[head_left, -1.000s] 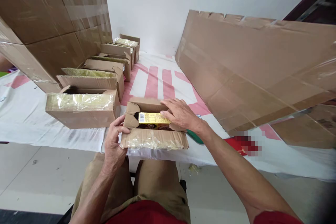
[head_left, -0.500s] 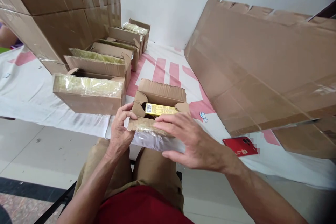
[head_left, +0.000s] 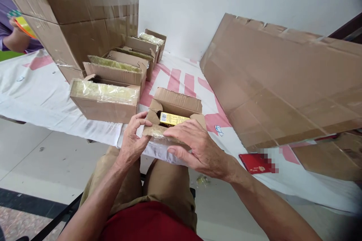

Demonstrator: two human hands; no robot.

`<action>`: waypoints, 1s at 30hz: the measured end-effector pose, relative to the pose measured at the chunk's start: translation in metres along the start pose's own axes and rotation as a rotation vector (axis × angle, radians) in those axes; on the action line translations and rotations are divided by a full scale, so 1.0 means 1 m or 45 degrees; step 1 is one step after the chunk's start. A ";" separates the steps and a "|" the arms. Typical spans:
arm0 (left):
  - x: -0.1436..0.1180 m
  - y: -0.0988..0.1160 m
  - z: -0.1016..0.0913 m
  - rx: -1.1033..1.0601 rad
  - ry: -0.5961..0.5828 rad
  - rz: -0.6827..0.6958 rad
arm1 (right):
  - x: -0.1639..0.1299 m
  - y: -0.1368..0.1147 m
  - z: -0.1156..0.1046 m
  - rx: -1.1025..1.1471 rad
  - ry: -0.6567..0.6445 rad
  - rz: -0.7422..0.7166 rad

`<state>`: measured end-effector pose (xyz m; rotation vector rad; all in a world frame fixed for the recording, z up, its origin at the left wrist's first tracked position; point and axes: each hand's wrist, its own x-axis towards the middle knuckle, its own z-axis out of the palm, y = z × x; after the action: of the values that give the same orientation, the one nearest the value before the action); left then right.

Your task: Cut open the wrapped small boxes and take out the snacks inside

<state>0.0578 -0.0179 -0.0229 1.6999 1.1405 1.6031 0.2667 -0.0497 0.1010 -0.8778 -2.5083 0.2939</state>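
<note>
Left grip (head_left: 134,137) clasps carton (head_left: 178,99) corner | right grip (head_left: 196,147) loosely spread, shifted to near flap (head_left: 155,131)

One open carton (head_left: 179,101), one yellow box (head_left: 174,118) inside, one left hand (head_left: 135,133) and one right hand (head_left: 196,147) at it.
Left of the open carton stand at least four more cartons (head_left: 115,75) in one row, overlap hiding the exact number. Right of it are one red phone (head_left: 253,163) and one big cardboard panel (head_left: 283,83). Far left of it, one other person (head_left: 19,40).
</note>
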 end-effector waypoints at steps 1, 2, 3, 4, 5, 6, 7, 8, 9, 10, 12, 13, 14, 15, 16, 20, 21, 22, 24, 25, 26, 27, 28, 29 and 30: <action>0.000 0.000 0.001 -0.001 -0.001 0.011 | 0.003 0.000 0.003 -0.048 0.024 0.015; 0.001 -0.001 0.001 0.004 -0.002 0.017 | 0.006 0.000 0.006 -0.127 0.042 0.014; 0.001 -0.001 0.001 0.013 -0.002 0.017 | 0.010 0.000 0.010 -0.228 0.048 -0.001; 0.001 -0.002 0.001 0.025 -0.004 0.012 | 0.013 0.001 0.013 -0.343 0.044 -0.022; 0.000 -0.001 0.000 0.038 -0.010 0.009 | 0.016 0.001 0.017 -0.456 0.032 -0.043; 0.000 0.000 -0.001 0.050 -0.016 0.012 | 0.018 0.001 0.020 -0.556 0.014 -0.060; -0.001 0.002 -0.003 0.059 -0.017 0.020 | 0.019 0.001 0.023 -0.640 -0.001 -0.070; -0.002 0.004 -0.005 0.063 -0.017 0.038 | 0.020 0.001 0.025 -0.709 -0.007 -0.075; -0.003 0.008 -0.008 0.066 -0.017 0.067 | 0.021 0.001 0.027 -0.765 -0.006 -0.081; -0.004 0.012 -0.010 0.071 -0.021 0.107 | 0.021 0.001 0.029 -0.808 -0.001 -0.089; -0.006 0.020 -0.013 0.101 -0.062 0.207 | 0.021 0.000 0.032 -0.859 0.019 -0.107; -0.006 0.024 -0.013 0.130 -0.094 0.264 | 0.021 0.000 0.033 -0.864 0.035 -0.114; -0.006 0.026 -0.013 0.166 -0.117 0.317 | 0.020 0.000 0.033 -0.856 0.045 -0.115; -0.006 0.027 -0.012 0.204 -0.123 0.357 | 0.019 -0.001 0.032 -0.843 0.051 -0.106; -0.005 0.028 -0.010 0.233 -0.114 0.386 | 0.018 -0.001 0.030 -0.829 0.055 -0.089; -0.003 0.027 -0.004 0.249 -0.110 0.432 | 0.012 -0.001 0.020 -0.784 0.034 -0.040; -0.002 0.027 -0.004 0.239 -0.132 0.434 | 0.011 -0.001 0.018 -0.758 0.026 -0.034; -0.002 0.027 -0.004 0.226 -0.151 0.430 | 0.010 0.000 0.016 -0.712 0.014 -0.026; 0.000 0.027 -0.005 0.189 -0.176 0.405 | 0.008 0.001 0.011 -0.564 -0.012 0.007; 0.001 0.027 -0.006 0.165 -0.187 0.386 | 0.007 0.001 0.009 -0.469 -0.019 0.026; 0.002 0.027 -0.006 0.138 -0.199 0.364 | 0.005 0.002 0.005 -0.372 -0.020 0.045; 0.003 0.027 -0.007 0.113 -0.212 0.343 | 0.003 0.002 0.001 -0.285 -0.013 0.061; 0.005 0.026 -0.008 0.091 -0.227 0.325 | 0.001 0.003 -0.003 -0.218 0.003 0.072; 0.006 0.026 -0.009 0.074 -0.243 0.310 | -0.001 0.004 -0.008 -0.175 0.015 0.073; 0.008 0.025 -0.009 0.063 -0.259 0.297 | -0.004 0.005 -0.013 -0.158 0.018 0.067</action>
<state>0.0537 -0.0254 0.0035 2.0385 0.9166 1.5021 0.2784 -0.0477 0.1091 -0.9917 -2.5155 0.1496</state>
